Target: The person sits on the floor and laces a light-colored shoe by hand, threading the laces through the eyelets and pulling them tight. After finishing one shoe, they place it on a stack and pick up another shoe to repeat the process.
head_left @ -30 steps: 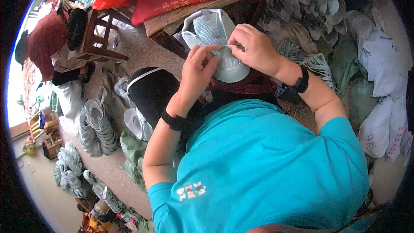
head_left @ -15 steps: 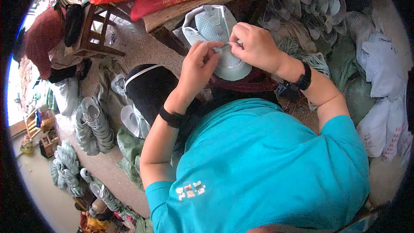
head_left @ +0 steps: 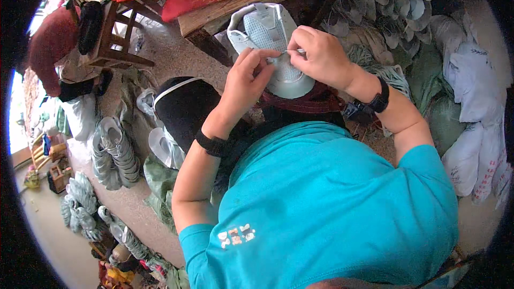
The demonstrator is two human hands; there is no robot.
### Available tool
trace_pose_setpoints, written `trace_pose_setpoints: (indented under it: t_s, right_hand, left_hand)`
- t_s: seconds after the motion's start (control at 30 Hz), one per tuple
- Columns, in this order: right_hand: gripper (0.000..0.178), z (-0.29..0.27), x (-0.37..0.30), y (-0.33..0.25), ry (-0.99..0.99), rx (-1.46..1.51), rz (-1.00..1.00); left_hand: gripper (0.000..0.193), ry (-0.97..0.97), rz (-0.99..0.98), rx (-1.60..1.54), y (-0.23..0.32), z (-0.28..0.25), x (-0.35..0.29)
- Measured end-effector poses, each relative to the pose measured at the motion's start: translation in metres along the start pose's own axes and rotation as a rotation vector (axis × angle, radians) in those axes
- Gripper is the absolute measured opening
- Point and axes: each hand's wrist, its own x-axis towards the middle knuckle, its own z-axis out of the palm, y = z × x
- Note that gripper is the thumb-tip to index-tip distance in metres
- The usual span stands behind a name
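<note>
A pale grey shoe upper (head_left: pixel 289 88) with mesh panels rests over my lap, toe toward me, its far end near a wooden table edge. My left hand (head_left: pixel 247 79) pinches at the left eyelet row, thumb against forefinger. From the other side my right hand (head_left: pixel 323 56) pinches a thin pale shoelace (head_left: pixel 284 52), which runs as a short strand between the two sets of fingertips. The ends of the lace are hidden by my fingers. Dark maroon cloth (head_left: pixel 305 105) lies under the shoe's toe.
The wooden table (head_left: pixel 211 16) with a red cover stands just ahead. Piled shoe uppers (head_left: pixel 409 8) are at the far right, a bundle of laces (head_left: pixel 393 77) beside my right forearm. Stacked shoe uppers (head_left: pixel 115 152) stand on the left floor, near a wooden stool (head_left: pixel 115 37) and another person's maroon sleeve (head_left: pixel 51 48).
My right hand has shifted slightly right and down, and the strand between my fingertips looks a little longer. My left hand stays about where it was.
</note>
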Motion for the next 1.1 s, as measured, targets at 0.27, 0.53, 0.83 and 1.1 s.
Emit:
trace_pose_setpoints:
  t_s: [0.27, 0.53, 0.83, 1.1]
  right_hand:
    - [0.015, 0.0068, -0.0005, -0.0032, 0.044, -0.009, -0.053]
    - [0.015, 0.0058, -0.0044, -0.0041, 0.048, 0.021, -0.012]
    - [0.015, 0.0007, 0.0006, 0.0040, 0.000, 0.008, -0.139]
    - [0.019, 0.0010, -0.0010, 0.0001, 0.014, -0.242, -0.321]
  left_hand:
    - [0.029, -0.020, -0.023, -0.010, 0.0013, -0.0010, -0.0015]
    - [0.032, -0.024, -0.017, -0.010, -0.0021, -0.0010, -0.0015]
    - [0.034, -0.024, -0.028, -0.025, -0.0015, -0.0001, -0.0009]
    - [0.033, -0.026, 0.002, -0.028, -0.0030, -0.0008, -0.0011]
